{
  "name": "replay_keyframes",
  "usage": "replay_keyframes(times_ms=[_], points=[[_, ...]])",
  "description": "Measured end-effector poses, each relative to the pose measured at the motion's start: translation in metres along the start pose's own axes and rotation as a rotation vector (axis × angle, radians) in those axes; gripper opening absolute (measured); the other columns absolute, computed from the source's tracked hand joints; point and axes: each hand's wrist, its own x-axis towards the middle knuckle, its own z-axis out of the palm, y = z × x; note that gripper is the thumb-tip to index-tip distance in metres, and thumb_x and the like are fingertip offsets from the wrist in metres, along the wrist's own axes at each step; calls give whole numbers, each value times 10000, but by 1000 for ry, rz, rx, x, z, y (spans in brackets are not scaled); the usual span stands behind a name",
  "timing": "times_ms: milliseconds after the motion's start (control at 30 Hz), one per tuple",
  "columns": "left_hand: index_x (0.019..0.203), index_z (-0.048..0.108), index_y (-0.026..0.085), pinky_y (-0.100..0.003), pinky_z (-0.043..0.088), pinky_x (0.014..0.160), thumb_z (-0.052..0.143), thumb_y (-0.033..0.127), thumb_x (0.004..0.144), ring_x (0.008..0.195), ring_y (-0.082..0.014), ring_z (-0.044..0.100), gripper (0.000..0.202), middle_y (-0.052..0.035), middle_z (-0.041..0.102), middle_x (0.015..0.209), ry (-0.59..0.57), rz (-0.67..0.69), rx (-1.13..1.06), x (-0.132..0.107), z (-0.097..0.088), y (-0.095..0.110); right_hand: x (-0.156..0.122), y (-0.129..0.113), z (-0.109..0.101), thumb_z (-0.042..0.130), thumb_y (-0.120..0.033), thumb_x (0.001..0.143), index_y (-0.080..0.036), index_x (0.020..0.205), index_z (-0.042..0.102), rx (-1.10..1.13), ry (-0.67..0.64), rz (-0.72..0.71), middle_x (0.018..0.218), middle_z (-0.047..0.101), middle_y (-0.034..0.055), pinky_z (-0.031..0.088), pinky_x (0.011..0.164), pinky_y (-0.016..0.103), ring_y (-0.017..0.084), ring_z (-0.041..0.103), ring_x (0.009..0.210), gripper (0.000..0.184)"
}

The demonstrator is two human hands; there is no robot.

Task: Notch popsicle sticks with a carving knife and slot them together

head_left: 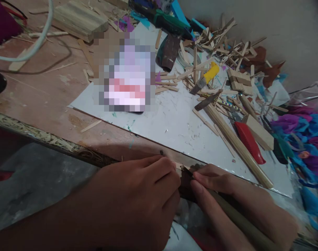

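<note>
Curling the left hand (151, 191) closed at lower centre, apparently around a slim pale wooden stick (178, 165), probably steadying it; tightly pinching a thin dark pointed tool (187, 171) in the right hand (242, 193), likely for fine control.

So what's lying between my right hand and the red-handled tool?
In the head view, a hammer's wooden handle lies there, on the white board, between your right hand and the red-handled tool.
</note>
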Motion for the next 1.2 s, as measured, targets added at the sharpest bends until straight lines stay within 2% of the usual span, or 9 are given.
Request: replay_keyframes(times_ms=[67, 133, 200, 467, 600, 733, 867, 1000, 1200], points=[[1002, 799, 152, -426, 627, 898, 437, 65, 1042, 959, -298, 715, 374, -107, 814, 1055, -5, 10, 4, 0, 1, -1, 4, -2, 2, 823, -147, 865, -307, 920, 789, -39, 23, 27, 960, 856, 5, 721, 758, 353, 259, 840, 820, 173], [1019, 808, 143, -423, 616, 943, 419, 54, 1043, 970, -289, 712, 400, -108, 814, 1050, 8, 12, 11, 0, 2, -1, 7, -4, 5, 796, -176, 892, -308, 902, 785, -40, 74, 49, 933, 846, 2, 704, 725, 321, 237, 829, 800, 132], [1056, 820, 134, -421, 613, 949, 403, 53, 1047, 979, -284, 710, 426, -114, 817, 1077, 8, 5, 13, 0, 2, 0, 9, -7, 8, 791, -170, 892, -312, 896, 772, -5, 94, 41, 928, 839, -8, 693, 701, 302, 225, 826, 803, 143], [1102, 838, 122, -421, 588, 995, 382, 80, 1080, 992, -286, 708, 458, -118, 820, 1099, 18, 25, 45, 1, 0, 0, 14, -9, 8, 755, -170, 935, -307, 937, 748, 7, 9, -16, 926, 836, -7, 671, 631, 272, 207, 819, 783, 137], [1104, 832, 126, -429, 602, 980, 402, 72, 1068, 1013, -292, 712, 435, -117, 817, 1104, 1, 15, 33, 1, 0, -1, 16, -8, 8, 706, -74, 927, -323, 967, 703, -1, -42, -100, 815, 778, -10, 638, 533, 309, 214, 783, 683, 253], [1086, 823, 115, -409, 627, 954, 445, 59, 1055, 990, -278, 720, 383, -120, 815, 1067, 17, -1, 28, 0, 2, -1, 20, -7, 13, 680, -63, 941, -291, 1048, 669, -16, -88, -232, 795, 752, 8, 614, 536, 343, 221, 753, 670, 252], [1078, 812, 90, -406, 640, 948, 510, 68, 1034, 1008, -286, 715, 306, -133, 814, 1086, 41, 24, 59, -1, 5, -1, 21, -10, 16, 626, -36, 962, -261, 992, 652, 20, -128, -244, 754, 697, 13, 542, 504, 330, 186, 656, 590, 228], [1059, 807, 101, -406, 660, 852, 610, 85, 1011, 1022, -297, 721, 203, -123, 817, 1104, 64, -12, 67, -3, 7, 1, 21, -10, 13, 643, -20, 947, -251, 1027, 664, 3, -120, -284, 816, 741, 38, 554, 536, 332, 194, 684, 628, 245], [1120, 809, 62, -423, 659, 836, 643, 97, 1022, 1042, -322, 734, 196, -148, 820, 1134, 73, -4, 104, -3, 6, 3, 18, -7, 9, 631, -29, 945, -250, 1024, 656, -51, -165, -265, 840, 757, 49, 572, 564, 344, 208, 712, 669, 236]])
